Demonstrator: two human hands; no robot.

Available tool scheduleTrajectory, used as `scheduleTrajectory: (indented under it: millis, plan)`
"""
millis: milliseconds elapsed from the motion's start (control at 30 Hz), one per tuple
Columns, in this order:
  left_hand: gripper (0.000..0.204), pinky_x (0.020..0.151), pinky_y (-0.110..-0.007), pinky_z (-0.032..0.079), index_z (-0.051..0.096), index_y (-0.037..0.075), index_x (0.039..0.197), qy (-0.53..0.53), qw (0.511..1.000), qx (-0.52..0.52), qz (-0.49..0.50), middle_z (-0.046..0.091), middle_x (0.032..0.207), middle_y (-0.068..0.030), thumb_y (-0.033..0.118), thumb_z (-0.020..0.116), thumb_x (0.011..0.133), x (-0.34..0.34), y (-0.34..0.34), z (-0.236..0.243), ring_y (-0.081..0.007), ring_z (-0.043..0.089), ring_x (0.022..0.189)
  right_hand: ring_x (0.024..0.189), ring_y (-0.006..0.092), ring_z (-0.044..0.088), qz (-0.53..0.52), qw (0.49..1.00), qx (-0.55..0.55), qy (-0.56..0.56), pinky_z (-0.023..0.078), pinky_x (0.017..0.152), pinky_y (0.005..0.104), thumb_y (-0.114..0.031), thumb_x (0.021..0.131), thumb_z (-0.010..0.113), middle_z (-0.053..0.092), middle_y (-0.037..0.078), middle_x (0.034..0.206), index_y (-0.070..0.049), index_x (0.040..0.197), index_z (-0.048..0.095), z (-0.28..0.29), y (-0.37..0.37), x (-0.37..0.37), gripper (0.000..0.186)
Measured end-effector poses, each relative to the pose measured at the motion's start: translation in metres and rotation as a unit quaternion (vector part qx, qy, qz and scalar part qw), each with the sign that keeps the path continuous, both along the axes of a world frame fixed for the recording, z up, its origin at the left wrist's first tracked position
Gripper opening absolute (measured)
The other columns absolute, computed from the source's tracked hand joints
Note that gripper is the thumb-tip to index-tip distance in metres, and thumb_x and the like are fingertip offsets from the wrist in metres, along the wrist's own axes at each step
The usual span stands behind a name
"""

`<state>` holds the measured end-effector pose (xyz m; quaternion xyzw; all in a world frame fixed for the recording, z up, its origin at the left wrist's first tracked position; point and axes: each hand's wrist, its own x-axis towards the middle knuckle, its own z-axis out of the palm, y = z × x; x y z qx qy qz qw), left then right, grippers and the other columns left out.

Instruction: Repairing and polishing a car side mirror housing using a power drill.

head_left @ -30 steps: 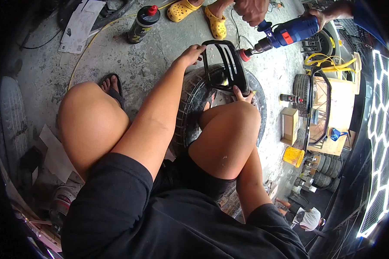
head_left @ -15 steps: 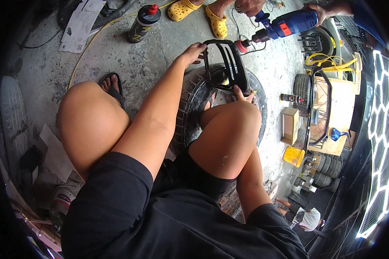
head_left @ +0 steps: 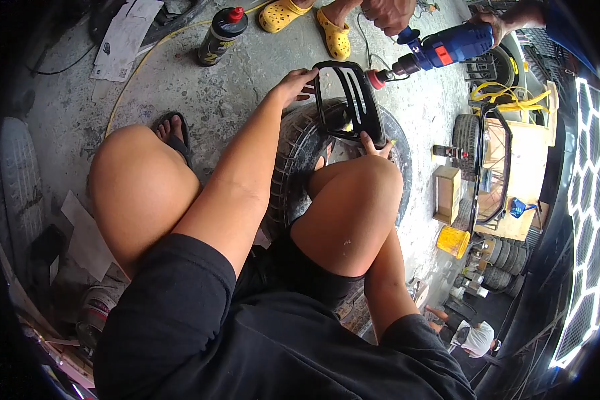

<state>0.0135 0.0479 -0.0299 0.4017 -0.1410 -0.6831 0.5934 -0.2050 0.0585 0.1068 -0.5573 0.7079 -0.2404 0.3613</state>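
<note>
A glossy black plastic trim frame with slots [head_left: 369, 120] is held up between my two hands, above a tire [head_left: 288, 157] lying on the floor. My left hand [head_left: 295, 87] grips its left edge near the far corner. At the near right corner my right hand [head_left: 376, 146] holds on, thumb on top and most fingers hidden behind the piece and my knee. A co-worker's hands hold a blue power drill [head_left: 457, 48] from the far right. Its small red round pad [head_left: 376, 80] is right beside the frame's right edge; I cannot tell whether they touch.
A black bottle with a red cap [head_left: 221, 39] stands on the concrete floor, near the co-worker's yellow clogs [head_left: 335, 41]. A yellow hose [head_left: 128, 80] runs along the left. To the right are a wooden box [head_left: 447, 195], a yellow container [head_left: 453, 241] and stacked tires.
The co-worker's drill and its red pad have shifted slightly right and toward me, and the co-worker's other hand has come lower into view. My hands and the trim frame stay almost still.
</note>
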Motion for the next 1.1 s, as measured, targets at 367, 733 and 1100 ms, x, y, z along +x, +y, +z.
scheduleTrajectory:
  millis: [367,733,1100]
  plan:
    - [0.047,0.073,-0.031,0.040,0.055,0.011,0.092,-0.012,0.996,0.050,-0.076,0.060,0.091,-0.0050,0.055,0.042,0.085,0.002,0.001,0.008,-0.0170,0.056,0.078,0.090,0.0236,0.052,0.010,0.999,-0.012,0.047,0.040,0.080,0.0344,-0.029,0.064,0.077,0.053,0.018,0.101,0.001,0.118,0.033,0.001,-0.002,-0.001,0.076]
    - [0.046,0.073,-0.036,0.044,0.053,0.008,0.096,0.053,0.998,0.023,-0.038,0.062,0.093,-0.0089,0.049,0.036,0.089,-0.007,-0.001,0.006,-0.0227,0.060,0.081,0.088,0.0231,0.052,-0.005,1.000,-0.015,0.011,0.042,0.076,0.0340,-0.028,0.062,0.079,0.053,0.017,0.101,0.000,0.119,0.034,-0.007,-0.008,-0.002,0.078]
    - [0.045,0.076,-0.038,0.045,0.050,0.005,0.097,0.056,0.998,0.023,-0.017,0.061,0.093,-0.0114,0.047,0.037,0.090,-0.011,-0.003,0.013,-0.0251,0.060,0.084,0.094,0.0264,0.052,0.015,0.999,-0.029,0.018,0.039,0.083,0.0362,-0.029,0.063,0.078,0.052,0.019,0.103,0.002,0.120,0.033,-0.015,-0.009,-0.012,0.079]
